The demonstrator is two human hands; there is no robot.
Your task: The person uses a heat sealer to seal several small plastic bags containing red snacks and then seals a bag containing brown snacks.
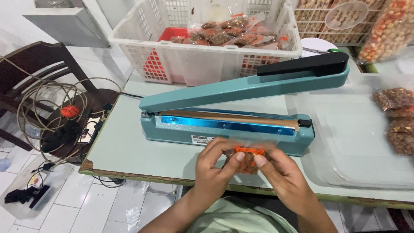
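both hands low in the middle, just in front of the desk's [129,151] near edge. left hand [213,166] and right hand [280,172] pinching one small clear plastic packet [246,159] between them, fingers [239,156] clenched on its crinkly film, thumbs meeting over the front. inside the packet, lumpy brown and orange snack pieces with an orange paper label at the top. packet held just above the desk edge, right before the base of the heat sealer [241,112], close to it; touching or not, cannot tell.

sealer: long, boxy, teal painted metal, with a shiny blue strip and a tan band along the sealing bar. arm raised at a slant, open like a lever, ending in a black plastic handle at the right.

desk top smooth, pale green, worn and chipped brown along the front rim. on its right side, a flat clear plastic tray [366,142], glossy, with several filled snack bags [396,118] at the far right edge.

behind the sealer, a white plastic crate [172,60] with a lattice wall, heaped with more sealed packets of the same snack. left of the desk, a dark wooden chair [39,64] carrying a tangled loop of beige cable [47,99]. white tiled floor [86,203] below, with scraps of clear film lying about.
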